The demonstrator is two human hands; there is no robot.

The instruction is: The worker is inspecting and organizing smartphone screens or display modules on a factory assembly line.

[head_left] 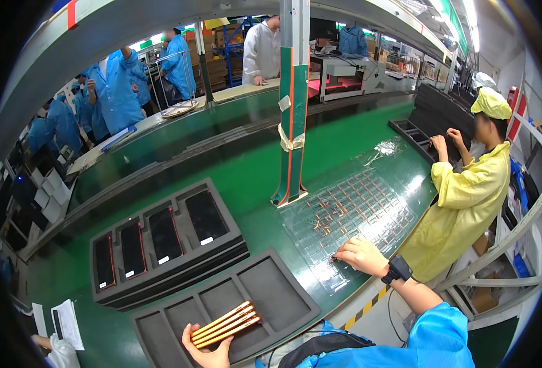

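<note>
My left hand (pixel 208 351) grips several slim flat bars with shiny orange-gold edges (pixel 227 324), fanned a little apart. They are held over a dark grey foam tray (pixel 308 306) with wide recesses, at the near edge of the green bench. My right hand (pixel 362 256), with a black band on its wrist, reaches to the near left part of a clear plastic tray (pixel 305 236). Its fingers are pinched together at a small dark piece, too small to name. Small copper-orange parts (pixel 338 205) sit in this tray's pockets, some of them loosely heaped.
Left of the pillar (pixel 294 122) stands a stack of foam trays (pixel 160 273); its top one holds dark panels. A co-worker in yellow (pixel 476 184) handles black trays (pixel 415 132) at the right. Another person's sleeve (pixel 62 354) shows at lower left.
</note>
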